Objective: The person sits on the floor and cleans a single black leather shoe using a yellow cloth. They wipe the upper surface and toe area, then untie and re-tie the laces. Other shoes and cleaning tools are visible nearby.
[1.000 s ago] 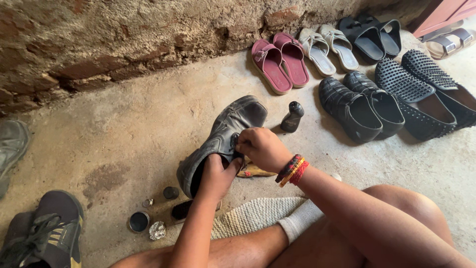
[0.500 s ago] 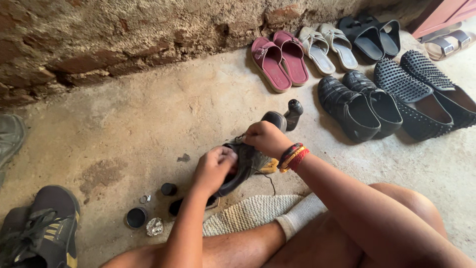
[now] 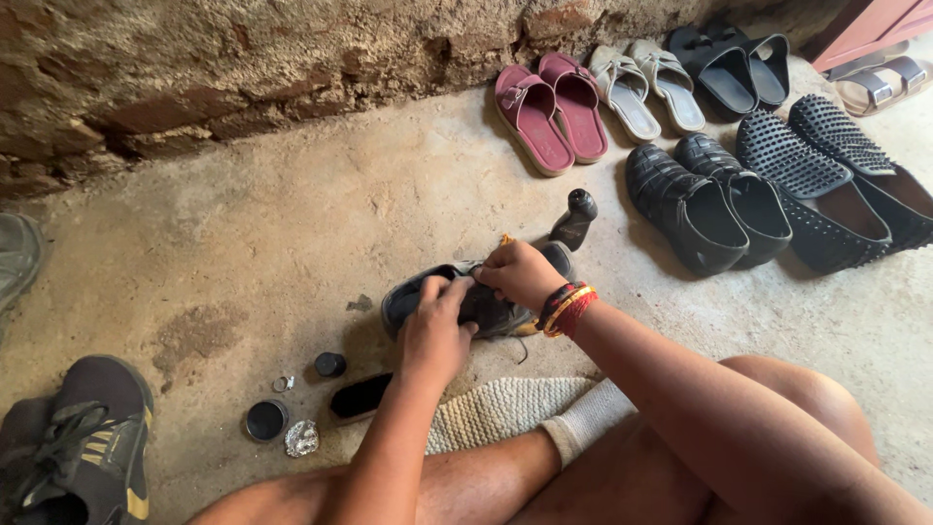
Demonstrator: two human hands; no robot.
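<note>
Shoe [image 3: 486,303], dark grey, lay on the concrete floor [image 3: 292,243] in front of the seated person, toe pointing left. Both hands grasped it at the lace area: left hand [image 3: 434,331] pressed on the upper, right hand [image 3: 520,273] pinched near the tongue. Bangles [image 3: 567,308] ringed the right wrist. A black bottle [image 3: 573,220] stood just behind the shoe. An open tin [image 3: 265,420], foil [image 3: 302,438] and a small cap [image 3: 330,365] lay to the left. A knitted cloth [image 3: 501,408] lay under the leg. Maroon sandals [image 3: 549,112] stood by the wall [image 3: 243,68].
</note>
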